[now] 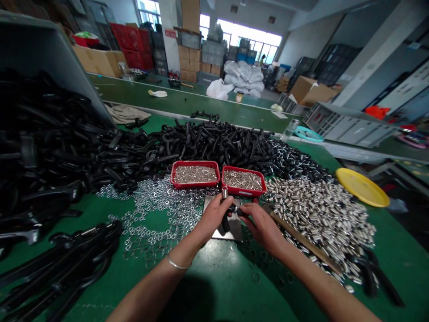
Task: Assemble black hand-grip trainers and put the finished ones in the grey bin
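My left hand (214,217) is closed around a black curved part (225,222); a ribbed silver metal end (225,192) sticks up above the fingers. My right hand (263,223) pinches a small black piece with a shiny metal bit (237,210), held against the curved part. Whether the two pieces are joined I cannot tell. Below both hands lies a flat metal plate (233,235). Just beyond them stand a red tray of tiny metal pieces (195,184) and a red tray of small pins (246,193). A hammer with a wooden handle (304,241) rests beside my right hand.
Loose silver nuts and rings (157,203) spread to the left, and short metal sleeves (321,210) heap to the right. Black curved parts (214,141) pile up behind. A yellow lid (362,187) lies at right. Finished-looking black lengths (77,264) lie front left.
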Available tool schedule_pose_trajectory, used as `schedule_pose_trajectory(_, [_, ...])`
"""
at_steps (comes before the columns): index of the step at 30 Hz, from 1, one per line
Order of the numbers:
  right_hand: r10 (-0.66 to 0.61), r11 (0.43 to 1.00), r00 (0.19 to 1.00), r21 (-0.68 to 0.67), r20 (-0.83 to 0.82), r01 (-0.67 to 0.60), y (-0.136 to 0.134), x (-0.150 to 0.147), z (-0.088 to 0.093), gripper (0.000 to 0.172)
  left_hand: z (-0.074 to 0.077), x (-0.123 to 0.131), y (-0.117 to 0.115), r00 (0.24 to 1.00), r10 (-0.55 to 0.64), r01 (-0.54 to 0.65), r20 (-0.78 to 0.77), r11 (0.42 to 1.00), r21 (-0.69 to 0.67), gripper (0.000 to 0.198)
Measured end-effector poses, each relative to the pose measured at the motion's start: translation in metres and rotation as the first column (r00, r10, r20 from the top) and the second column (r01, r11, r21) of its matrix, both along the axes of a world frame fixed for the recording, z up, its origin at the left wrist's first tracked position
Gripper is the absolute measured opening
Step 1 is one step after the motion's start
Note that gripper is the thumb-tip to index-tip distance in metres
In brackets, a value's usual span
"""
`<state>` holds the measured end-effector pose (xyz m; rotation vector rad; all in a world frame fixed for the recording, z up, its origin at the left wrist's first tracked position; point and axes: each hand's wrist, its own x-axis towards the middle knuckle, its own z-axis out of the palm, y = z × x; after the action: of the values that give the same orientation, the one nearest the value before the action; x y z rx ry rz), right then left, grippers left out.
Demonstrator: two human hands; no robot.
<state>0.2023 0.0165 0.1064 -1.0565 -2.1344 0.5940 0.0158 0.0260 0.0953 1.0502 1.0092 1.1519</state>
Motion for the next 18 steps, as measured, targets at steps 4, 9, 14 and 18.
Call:
schedule_pose_trajectory(4, [-0.086, 0.871, 0.977, -0.491, -0.194, -0.021, 0.005, -0.010, 0.001, 0.026, -0.004, -0.001, 0.003, 0.964, 0.095, -0.056, -0.248, 0.985, 0.161, 0.026])
schedule_pose_trajectory(9, [-0.169, 0.708, 0.939, -0.700, -0.300, -0.096, 0.003, -0.021, -0.004, 0.038, -0.014, -0.005, 0.007, 0.879, 0.186, -0.038, -0.438, 0.945, 0.325, 0.023])
schedule_pose_trajectory(14, [-0.100, 0.253, 0.885, -0.872, -0.455, -0.420, 0.006, -0.020, -0.013, 0.069, -0.011, -0.012, 0.011, 0.898, 0.090, 0.080, -0.431, 0.929, 0.361, 0.024])
schedule_pose_trajectory(18, [-0.028, 0.711, 0.988, -0.697, -0.151, -0.086, 0.009, -0.020, -0.013, 0.062, -0.016, -0.014, 0.016, 0.903, 0.123, 0.013, -0.411, 0.950, 0.313, 0.024])
